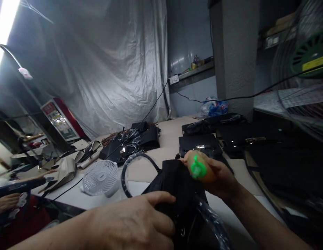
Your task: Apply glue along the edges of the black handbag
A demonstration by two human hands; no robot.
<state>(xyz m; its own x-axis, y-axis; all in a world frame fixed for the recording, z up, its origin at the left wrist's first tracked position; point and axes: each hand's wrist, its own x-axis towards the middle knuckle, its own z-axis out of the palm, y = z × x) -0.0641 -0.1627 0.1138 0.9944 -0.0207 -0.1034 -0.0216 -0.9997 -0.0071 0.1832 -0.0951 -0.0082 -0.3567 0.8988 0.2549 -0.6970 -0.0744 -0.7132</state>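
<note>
A black handbag (177, 180) stands tilted in front of me, with its clear-plastic-wrapped handles (126, 173) sticking out on both sides. My left hand (135, 222) grips the bag's near side, its index finger lying along the black material. At the bag's upper right edge, my right hand (224, 177) is wrapped around an orange squeeze bottle (207, 170) whose green tip points toward me. The fingers behind the bottle are partly hidden. Whether the bottle touches the bag I cannot tell.
A white fan (101, 177) stands left of the bag on the table (172, 135). Black bags (200, 144) lie behind and to the right, more (148, 137) at the back left. A large fan (307, 62) is at upper right. Another person's hand (6, 203) shows at far left.
</note>
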